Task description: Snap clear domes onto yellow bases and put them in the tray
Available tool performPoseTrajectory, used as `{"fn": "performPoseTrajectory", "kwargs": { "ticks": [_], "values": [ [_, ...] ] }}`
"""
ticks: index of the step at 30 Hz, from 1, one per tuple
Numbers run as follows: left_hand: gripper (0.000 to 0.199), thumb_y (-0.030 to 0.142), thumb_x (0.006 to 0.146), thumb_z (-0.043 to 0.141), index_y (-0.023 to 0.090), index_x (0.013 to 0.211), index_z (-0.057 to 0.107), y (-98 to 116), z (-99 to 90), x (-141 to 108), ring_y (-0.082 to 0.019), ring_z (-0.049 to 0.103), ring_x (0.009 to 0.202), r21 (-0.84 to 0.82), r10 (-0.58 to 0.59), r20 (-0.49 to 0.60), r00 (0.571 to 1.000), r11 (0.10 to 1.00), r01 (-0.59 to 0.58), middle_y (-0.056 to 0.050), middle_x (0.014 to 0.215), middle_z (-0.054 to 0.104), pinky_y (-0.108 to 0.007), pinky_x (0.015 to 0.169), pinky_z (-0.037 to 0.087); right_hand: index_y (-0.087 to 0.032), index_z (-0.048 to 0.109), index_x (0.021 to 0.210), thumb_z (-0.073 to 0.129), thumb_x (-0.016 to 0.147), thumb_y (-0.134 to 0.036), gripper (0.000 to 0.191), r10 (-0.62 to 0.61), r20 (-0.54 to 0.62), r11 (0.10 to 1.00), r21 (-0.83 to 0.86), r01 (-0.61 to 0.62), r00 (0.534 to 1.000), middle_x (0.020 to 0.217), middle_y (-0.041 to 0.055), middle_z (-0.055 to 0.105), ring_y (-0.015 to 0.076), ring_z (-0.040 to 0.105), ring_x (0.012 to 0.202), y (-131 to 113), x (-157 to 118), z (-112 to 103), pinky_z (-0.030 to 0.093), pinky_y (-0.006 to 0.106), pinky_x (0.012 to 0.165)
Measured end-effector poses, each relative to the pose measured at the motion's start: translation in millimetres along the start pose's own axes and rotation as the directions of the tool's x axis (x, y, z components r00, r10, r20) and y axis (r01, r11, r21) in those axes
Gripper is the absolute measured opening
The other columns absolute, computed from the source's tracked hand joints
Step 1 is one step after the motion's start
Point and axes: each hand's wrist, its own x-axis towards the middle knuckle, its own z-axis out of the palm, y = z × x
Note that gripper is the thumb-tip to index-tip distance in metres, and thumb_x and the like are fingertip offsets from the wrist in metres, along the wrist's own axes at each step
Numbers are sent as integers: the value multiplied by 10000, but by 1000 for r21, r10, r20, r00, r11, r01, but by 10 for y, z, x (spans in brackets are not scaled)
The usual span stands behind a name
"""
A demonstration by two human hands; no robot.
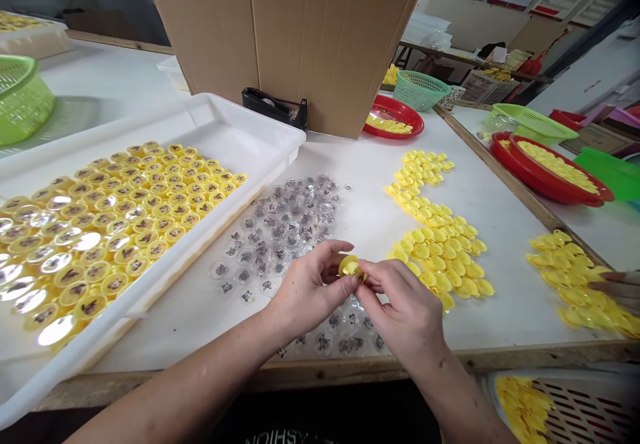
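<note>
Both hands meet over the middle of the table around one small yellow plastic cup [349, 266]. My left hand [315, 287] has it between thumb and fingers. My right hand [403, 301] pinches its near right edge; the fingertips partly hide the cup. Beneath and behind the hands lie many clear round plastic discs [287, 221] with small dark printed figures. To the right spreads a pile of loose yellow cups [445, 257]. On the left, a white tray [250, 124] holds rows of yellow cups with printed round tops [120, 224].
A tall cardboard box [295, 37] stands behind, with a black tape dispenser [275, 107] at its foot. A red plate [417, 124] and green basket [423, 91] sit beyond. At the right edge, another person's hand [620, 287] reaches into more yellow pieces. A wooden strip [500, 357] edges the table.
</note>
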Motion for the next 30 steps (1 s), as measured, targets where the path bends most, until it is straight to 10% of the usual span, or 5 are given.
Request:
{"fn": "performPoseTrajectory", "kwargs": {
  "ticks": [10,21,30],
  "values": [
    [380,202,750,669,141,1114,579,53,12,-8,-178,621,938,-269,-46,109,993,960,74,-76,1011,662,-339,871,490,-244,610,1012,584,804,-105,252,154,-5,976,159,-151,988,882,30,643,145,639,743,-15,-74,-67,558,277,696],
    [333,229,733,679,126,1041,606,22,18,-21,-166,641,808,106,11,-14,1000,994,-10,-65,906,673,-303,756,538,-206,595,1010,551,814,-68,244,7,-133,998,-67,-16,991,840,42,645,154,646,770,-42,-147,112,551,265,692],
    [285,176,800,612,188,1076,545,43,-17,-37,-159,640,874,300,144,24,989,943,-144,-46,962,671,-289,779,526,-289,551,1177,638,807,-159,402,257,143,843,451,-294,956,1043,31,551,143,594,859,145,-168,-21,540,281,732]
  ]
}}
